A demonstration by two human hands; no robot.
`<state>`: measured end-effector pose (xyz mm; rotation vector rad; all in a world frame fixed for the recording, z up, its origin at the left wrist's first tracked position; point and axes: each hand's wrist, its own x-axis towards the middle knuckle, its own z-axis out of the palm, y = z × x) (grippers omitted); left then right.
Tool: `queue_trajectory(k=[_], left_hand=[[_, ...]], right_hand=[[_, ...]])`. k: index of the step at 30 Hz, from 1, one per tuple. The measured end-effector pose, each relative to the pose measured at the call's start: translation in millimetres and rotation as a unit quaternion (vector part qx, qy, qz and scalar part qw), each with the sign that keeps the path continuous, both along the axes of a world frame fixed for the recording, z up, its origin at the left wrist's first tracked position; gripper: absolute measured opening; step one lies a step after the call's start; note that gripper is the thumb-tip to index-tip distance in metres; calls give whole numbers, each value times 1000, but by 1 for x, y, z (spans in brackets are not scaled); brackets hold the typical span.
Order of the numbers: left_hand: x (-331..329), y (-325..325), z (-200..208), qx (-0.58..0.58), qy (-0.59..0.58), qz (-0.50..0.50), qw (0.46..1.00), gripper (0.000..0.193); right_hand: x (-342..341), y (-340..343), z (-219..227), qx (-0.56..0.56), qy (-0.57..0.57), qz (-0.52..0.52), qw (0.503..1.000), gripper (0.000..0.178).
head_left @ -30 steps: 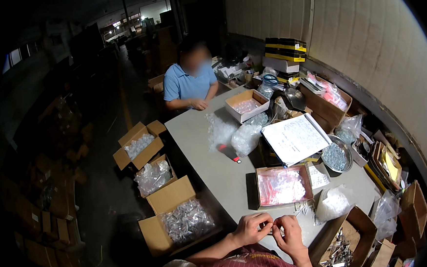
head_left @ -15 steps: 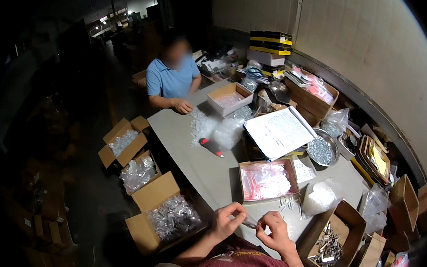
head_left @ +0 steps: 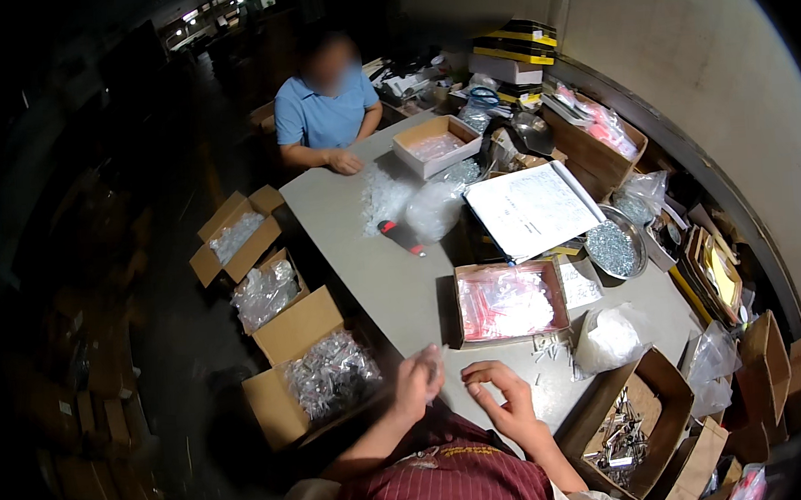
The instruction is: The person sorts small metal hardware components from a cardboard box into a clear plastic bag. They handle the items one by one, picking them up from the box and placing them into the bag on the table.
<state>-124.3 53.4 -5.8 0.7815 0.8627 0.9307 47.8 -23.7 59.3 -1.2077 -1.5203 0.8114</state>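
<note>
My left hand (head_left: 418, 379) is closed around a small clear plastic bag (head_left: 436, 367), whose upper part sticks out past the fingers; what the bag contains cannot be made out. To its right, at the near table edge, my right hand (head_left: 503, 395) has its thumb and fingers apart with nothing visible between them. Just beyond the hands stands a shallow carton (head_left: 516, 339) of small clear bags with red edges. Several small white plugs (head_left: 550, 343) lie loose beside it. A clear bag of white pieces (head_left: 611, 340) rests farther right.
Left of the table, an open carton (head_left: 277, 406) holds many filled small bags. At the near right is a box (head_left: 676, 398) of metal parts. A clipboard (head_left: 534, 210), a metal bowl of screws (head_left: 639, 254) and a red-black tool (head_left: 402, 238) lie beyond. Across sits a co-worker in blue (head_left: 328, 117).
My hands have come apart; both were together at the small bag before. The left now keeps the bag, and the right has let go. The view has shifted slightly.
</note>
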Motion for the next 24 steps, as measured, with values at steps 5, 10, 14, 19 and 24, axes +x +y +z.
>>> queue_trajectory(k=[5,10,14,19,24], left_hand=[[-50,24,-35,-86,-323,0,942,35],[-88,43,-10,-64,-253,18,965,44],[-99,41,24,-141,-153,169,963,47],[-121,31,32,-92,-158,183,966,46],[-163,41,-3,-17,-359,42,932,32]], right_hand=[[21,-10,-46,-85,55,-56,993,9],[21,-25,-56,-148,149,-48,976,9],[12,-26,-74,-180,186,-39,965,21],[7,-21,-69,-168,167,-32,971,21],[9,-19,-87,-163,49,-19,985,13]])
